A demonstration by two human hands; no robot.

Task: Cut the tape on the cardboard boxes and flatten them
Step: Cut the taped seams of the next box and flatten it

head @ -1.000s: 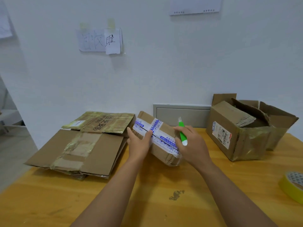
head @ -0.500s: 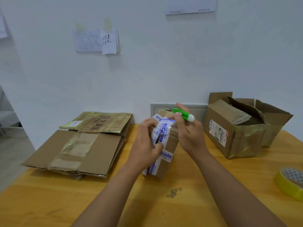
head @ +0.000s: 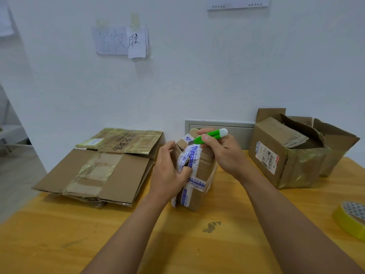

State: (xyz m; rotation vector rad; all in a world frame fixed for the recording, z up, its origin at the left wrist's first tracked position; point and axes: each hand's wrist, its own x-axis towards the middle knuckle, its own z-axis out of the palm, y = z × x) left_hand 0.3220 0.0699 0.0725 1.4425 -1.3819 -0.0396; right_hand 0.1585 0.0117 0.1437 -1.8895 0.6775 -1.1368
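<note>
A small cardboard box wrapped in white tape with blue print stands on end in the middle of the wooden table. My left hand grips its left side, thumb on the taped face. My right hand holds a green utility knife at the box's top end, its blade end pointing left at the tape there. The blade tip is hard to make out.
Flattened cardboard boxes lie stacked at the left. Two opened brown boxes stand at the right by the wall. A yellow tape roll sits at the table's right edge. A grey wall panel is behind the box.
The small box went from lying across the table to standing on end. My left hand shifted onto its side, and my right hand brought the knife down to its top.
</note>
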